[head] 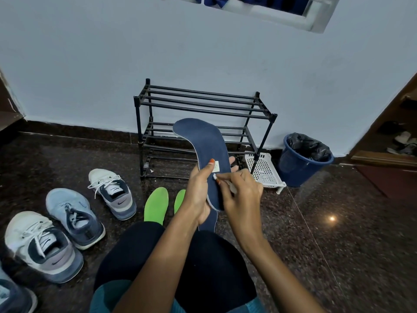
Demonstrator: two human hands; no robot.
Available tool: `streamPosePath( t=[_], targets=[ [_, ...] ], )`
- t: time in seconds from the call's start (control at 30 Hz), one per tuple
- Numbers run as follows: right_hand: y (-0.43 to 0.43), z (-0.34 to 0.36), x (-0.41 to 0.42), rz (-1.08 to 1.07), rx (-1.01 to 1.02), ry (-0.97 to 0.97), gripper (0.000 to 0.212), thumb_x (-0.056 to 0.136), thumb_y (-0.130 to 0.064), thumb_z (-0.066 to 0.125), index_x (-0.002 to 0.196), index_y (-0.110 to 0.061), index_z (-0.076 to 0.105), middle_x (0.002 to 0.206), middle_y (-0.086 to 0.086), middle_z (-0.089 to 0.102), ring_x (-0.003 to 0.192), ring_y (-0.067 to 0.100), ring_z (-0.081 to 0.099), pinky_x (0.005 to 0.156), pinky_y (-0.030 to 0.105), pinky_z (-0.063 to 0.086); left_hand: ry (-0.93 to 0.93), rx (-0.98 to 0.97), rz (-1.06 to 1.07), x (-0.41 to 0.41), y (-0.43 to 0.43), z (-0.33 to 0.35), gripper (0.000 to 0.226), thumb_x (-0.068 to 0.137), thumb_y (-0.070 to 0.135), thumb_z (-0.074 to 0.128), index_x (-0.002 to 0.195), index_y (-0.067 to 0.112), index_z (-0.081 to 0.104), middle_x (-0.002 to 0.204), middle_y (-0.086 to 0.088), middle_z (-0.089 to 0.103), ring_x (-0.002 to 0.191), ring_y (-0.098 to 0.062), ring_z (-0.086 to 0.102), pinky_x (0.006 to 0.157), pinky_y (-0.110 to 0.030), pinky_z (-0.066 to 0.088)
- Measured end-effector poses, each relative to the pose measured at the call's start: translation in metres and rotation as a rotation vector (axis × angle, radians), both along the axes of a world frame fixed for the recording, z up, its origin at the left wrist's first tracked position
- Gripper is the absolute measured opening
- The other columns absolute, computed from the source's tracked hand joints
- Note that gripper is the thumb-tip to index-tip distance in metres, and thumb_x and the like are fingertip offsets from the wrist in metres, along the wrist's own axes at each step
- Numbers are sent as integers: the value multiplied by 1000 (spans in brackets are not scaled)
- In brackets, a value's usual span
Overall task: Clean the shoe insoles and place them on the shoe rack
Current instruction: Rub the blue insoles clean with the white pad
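Head view: the left hand [198, 190] grips the blue insole [203, 141] at its lower half, raised before the shoe rack [203, 98], while the right hand [243, 195] pinches a small brush [215, 176] against it. I judge that short strokes, with the insole braced from behind, work best. The blue bin [293, 172] holds a black liner [309, 145]; what lies in it, or in the white basket [264, 170], I cannot tell.

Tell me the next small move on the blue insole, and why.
Probably sweep the brush up the blue insole toward its toe: the left hand grips it, and the right hand holds the bristles against it near the label.
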State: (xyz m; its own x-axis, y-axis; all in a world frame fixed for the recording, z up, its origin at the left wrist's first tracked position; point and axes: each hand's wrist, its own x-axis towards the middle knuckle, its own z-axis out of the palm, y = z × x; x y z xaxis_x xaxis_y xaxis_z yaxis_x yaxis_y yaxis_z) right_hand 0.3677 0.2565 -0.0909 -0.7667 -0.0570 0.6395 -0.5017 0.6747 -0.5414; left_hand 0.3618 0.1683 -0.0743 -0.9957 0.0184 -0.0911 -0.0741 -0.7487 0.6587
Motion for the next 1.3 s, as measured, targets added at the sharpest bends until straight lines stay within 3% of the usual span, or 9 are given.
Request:
streamPosePath(
  t=[0.2, 0.37, 0.47, 0.63, 0.8, 1.0, 1.07, 1.17, 1.3],
  targets=[
    [1, 14, -20, -48, -51, 28, 9, 83, -11, 62, 88, -16, 69, 82, -1, 57, 80, 16, 54, 75, 25, 23, -70, -59, 75, -2, 1, -3, 14, 98, 15, 47, 106, 13, 58, 77, 1, 73, 68, -10, 70, 60, -24, 55],
    [8, 10, -22, 53, -69, 20, 11, 81, -15, 60, 87, -15, 70, 80, -4, 56, 78, 14, 54, 75, 47, 44, -61, -42, 97, -3, 0, -5, 23, 99, 17, 46, 119, 8, 55, 96, -9, 70, 80, -17, 69, 67, -28, 55],
    [13, 1, -20, 93, -76, 6, 12, 78, -12, 63, 86, -17, 70, 78, -1, 58, 76, 17, 54, 69, 54, 45, 4, 20, 86, -3, 0, -4, 30, 102, 16, 37, 126, 5, 50, 107, -18, 69, 89, -24, 70, 74, -30, 58],
    [15, -13, -5, 133, -132, -49, 14, 79, -14, 62, 86, -24, 69, 80, -2, 60, 80, 13, 56, 72, 50, 46, 2, 66, 99, -4, -2, -5, 34, 103, 19, 31, 119, 1, 55, 96, -14, 72, 91, -22, 70, 83, -31, 57],
    [8, -23, 14, 155, -180, -72, 23, 76, -7, 61, 85, -27, 67, 78, -7, 59, 80, 2, 54, 72, 18, 43, -1, 28, 114, -2, 0, -3, 34, 103, 18, 31, 99, 4, 61, 88, -11, 74, 84, -20, 71, 78, -29, 57],
    [0, -22, 31, 197, -269, -170, 25, 77, -19, 62, 95, -35, 62, 81, -12, 60, 80, 5, 57, 74, 45, 48, 3, 13, 167, -2, 0, -3, 29, 103, 17, 33, 103, 7, 60, 81, -8, 73, 75, -17, 70, 80, -35, 56],
    [0, -22, 31, 192, -247, -152, 25, 76, -18, 62, 95, -34, 61, 79, -12, 58, 79, 5, 55, 75, 41, 46, 1, 42, 150, -1, -1, -3, 28, 103, 18, 34, 111, 7, 58, 83, -9, 73, 76, -18, 70, 79, -39, 57],
    [6, -22, 24, 104, -79, -58, 20, 75, -13, 62, 84, -30, 63, 74, -20, 47, 76, 1, 46, 80, 17, 30, -6, 59, 83, 0, -1, -3, 29, 103, 19, 33, 115, 5, 56, 86, -12, 72, 78, -19, 70, 73, -40, 60],
    [17, -17, 6, 10, 37, 2, 15, 76, -8, 64, 82, -22, 68, 76, -8, 52, 76, 7, 44, 73, 17, 23, -7, 10, 36, 0, 0, -1, 33, 103, 17, 31, 118, -2, 53, 84, -11, 72, 73, -18, 70, 66, -36, 60]
  ],
)
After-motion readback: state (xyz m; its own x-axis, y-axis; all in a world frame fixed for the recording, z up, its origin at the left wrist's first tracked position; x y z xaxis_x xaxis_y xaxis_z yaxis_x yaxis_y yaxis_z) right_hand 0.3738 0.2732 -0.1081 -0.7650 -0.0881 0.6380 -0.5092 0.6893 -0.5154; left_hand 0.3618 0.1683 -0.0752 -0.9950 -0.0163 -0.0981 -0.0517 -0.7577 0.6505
